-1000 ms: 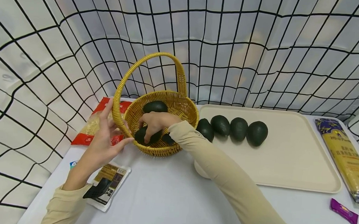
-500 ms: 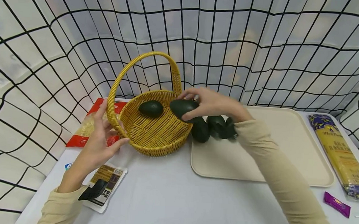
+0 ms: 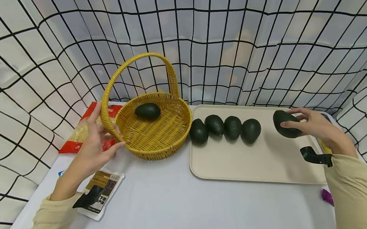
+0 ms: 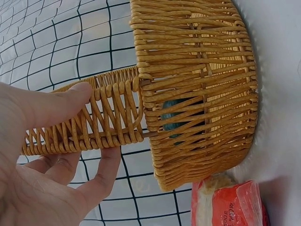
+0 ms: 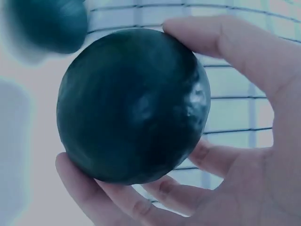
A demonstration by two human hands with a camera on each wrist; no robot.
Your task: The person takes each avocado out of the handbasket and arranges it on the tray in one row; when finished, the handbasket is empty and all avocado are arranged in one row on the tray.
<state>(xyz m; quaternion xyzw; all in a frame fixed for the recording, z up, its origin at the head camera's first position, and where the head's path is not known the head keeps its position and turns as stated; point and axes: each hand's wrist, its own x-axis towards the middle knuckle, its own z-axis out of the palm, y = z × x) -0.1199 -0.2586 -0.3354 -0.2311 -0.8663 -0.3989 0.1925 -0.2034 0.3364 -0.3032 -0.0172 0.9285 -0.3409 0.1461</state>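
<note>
My left hand (image 3: 95,149) grips the base of the handle (image 4: 110,108) of a yellow woven basket (image 3: 156,153), thumb on one side and fingers on the other in the left wrist view. Inside the basket, toward the back left, lies one dark green avocado (image 3: 147,111). Above the right part of a beige tray (image 3: 230,165), my right hand (image 3: 321,130) holds another avocado (image 5: 134,106) between thumb and fingers, its shadow falling on the tray below. Several avocados (image 3: 232,127) sit in a row at the tray's left end, beside the basket.
Behind the left hand lies a red bag (image 3: 69,146) of pale food. A brown and white pouch (image 3: 104,190) is near the left wrist. Mostly behind the right arm are a yellow packet (image 3: 325,148) and a purple wrapper (image 3: 327,197). Black netting (image 3: 218,43) encloses the table.
My right hand has lifted an avocado out of the basket and carried it right, over the tray. My left hand stays on the basket handle. The view has shifted slightly right.
</note>
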